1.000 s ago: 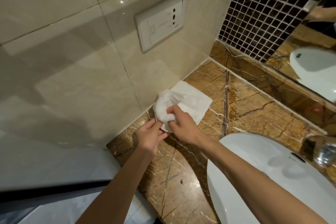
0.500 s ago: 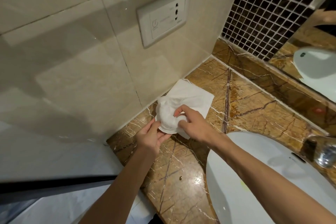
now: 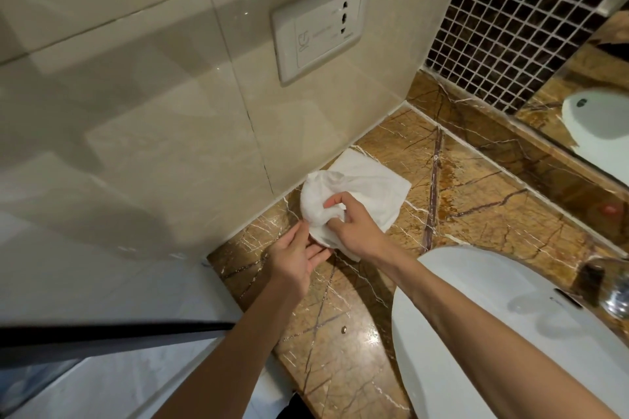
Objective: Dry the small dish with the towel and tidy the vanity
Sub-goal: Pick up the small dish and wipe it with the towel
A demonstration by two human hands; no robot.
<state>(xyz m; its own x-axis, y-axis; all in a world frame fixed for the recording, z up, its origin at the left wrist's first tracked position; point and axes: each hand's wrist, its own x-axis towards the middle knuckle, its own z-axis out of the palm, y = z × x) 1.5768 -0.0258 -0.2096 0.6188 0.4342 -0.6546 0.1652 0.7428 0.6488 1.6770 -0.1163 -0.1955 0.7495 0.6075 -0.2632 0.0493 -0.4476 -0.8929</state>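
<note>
A white towel (image 3: 367, 185) lies on the brown marble vanity top (image 3: 483, 211) against the tiled wall. Its near end is bunched into a ball lifted off the flat part. My right hand (image 3: 354, 226) grips that bunch, thumb and fingers pressed into the cloth. Below and to the left of the bunch, my left hand (image 3: 299, 257) lies palm up with fairly straight fingers touching its lower edge. The small dish is wrapped in the cloth; I cannot make it out for certain.
A white basin (image 3: 442, 323) fills the near right, with a chrome tap (image 3: 612, 298) at the right edge. A wall socket plate (image 3: 318, 22) sits above the towel. A mirror (image 3: 599, 102) and dark mosaic tiles stand at the back right. A small speck (image 3: 344, 329) lies on the counter.
My right hand has kept kneading the bunched towel, turning it slightly. The left hand has gone from pinching the lower edge to lying flatter beneath it.
</note>
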